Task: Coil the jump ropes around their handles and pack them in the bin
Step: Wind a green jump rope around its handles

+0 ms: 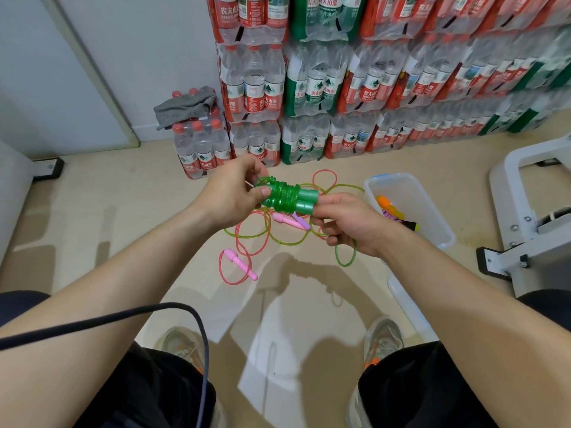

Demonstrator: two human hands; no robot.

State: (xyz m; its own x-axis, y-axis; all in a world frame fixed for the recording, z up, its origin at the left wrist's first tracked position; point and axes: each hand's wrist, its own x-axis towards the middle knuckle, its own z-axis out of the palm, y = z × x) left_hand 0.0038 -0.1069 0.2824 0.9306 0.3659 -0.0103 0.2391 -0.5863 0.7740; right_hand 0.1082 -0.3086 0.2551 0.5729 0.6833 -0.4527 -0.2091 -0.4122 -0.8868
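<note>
Green rope bundle betw. both hands (held at ends).

Even, bright indoor light from above. My arms cast soft grey shadows on the glossy beige floor between my feet. Wide-angle bending at edges; the stacked shrink-wrapped water bottle packs smear toward upper right. Centre sharp.

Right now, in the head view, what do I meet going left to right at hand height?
Left hand → green rope bundle → right hand → clear bin → white metal frame.
</note>
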